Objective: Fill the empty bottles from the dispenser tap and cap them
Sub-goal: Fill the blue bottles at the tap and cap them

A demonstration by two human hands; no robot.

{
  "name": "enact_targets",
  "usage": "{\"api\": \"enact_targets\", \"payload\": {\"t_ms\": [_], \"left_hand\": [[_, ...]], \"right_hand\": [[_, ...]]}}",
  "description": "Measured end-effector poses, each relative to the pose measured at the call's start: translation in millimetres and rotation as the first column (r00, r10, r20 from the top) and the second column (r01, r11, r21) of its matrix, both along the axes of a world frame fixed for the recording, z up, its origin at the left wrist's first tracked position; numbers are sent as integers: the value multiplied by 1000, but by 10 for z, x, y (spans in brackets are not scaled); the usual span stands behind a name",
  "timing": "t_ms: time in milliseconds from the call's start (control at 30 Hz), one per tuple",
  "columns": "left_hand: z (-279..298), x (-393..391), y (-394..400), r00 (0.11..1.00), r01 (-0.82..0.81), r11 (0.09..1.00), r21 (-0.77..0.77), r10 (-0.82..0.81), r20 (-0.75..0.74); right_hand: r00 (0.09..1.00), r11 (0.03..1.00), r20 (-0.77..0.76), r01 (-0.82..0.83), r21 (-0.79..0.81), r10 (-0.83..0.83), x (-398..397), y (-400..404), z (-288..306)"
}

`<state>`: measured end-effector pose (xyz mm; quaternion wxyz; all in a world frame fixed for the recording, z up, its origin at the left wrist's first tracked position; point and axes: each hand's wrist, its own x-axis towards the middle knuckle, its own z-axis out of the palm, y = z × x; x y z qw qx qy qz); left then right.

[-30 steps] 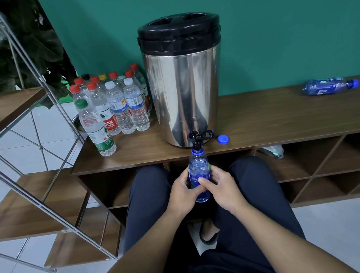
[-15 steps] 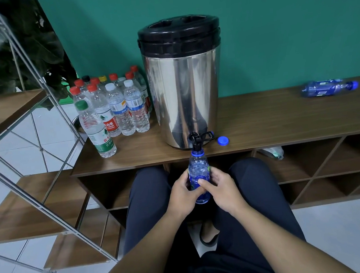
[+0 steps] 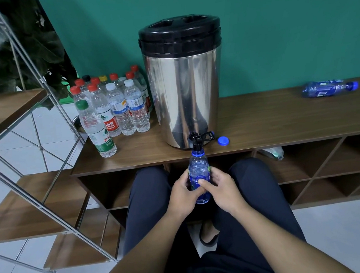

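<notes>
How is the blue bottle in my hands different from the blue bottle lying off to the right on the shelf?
The held bottle stands upright under the tap; the shelf bottle lies on its side. The held bottle is uncapped, its neck open, and both hands grip it; the shelf bottle wears its blue cap and nothing touches it. Both are blue-tinted plastic.

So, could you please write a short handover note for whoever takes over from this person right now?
Hands: the left hand and right hand both grip the blue bottle, held upright with its open mouth right under the dispenser tap.
Things: its blue cap lies on the shelf top beside the dispenser. A capped blue bottle lies on its side to the right. A group of capped bottles stands to the left.
Done: bottle uncapped and placed at the tap.
Left: finish filling (level unclear), screw the cap on, then any bottles that remain empty.
</notes>
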<state>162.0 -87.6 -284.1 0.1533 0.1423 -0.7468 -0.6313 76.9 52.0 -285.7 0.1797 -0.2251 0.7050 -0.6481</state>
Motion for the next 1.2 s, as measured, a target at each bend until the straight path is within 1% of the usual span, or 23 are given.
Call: {"api": "enact_targets", "payload": {"t_ms": [1200], "left_hand": [[38,13,22,1000,11,1000,27,-11,-28]], "right_hand": [[1000,1000,10,-17,-13,17,25,22,49]]}}
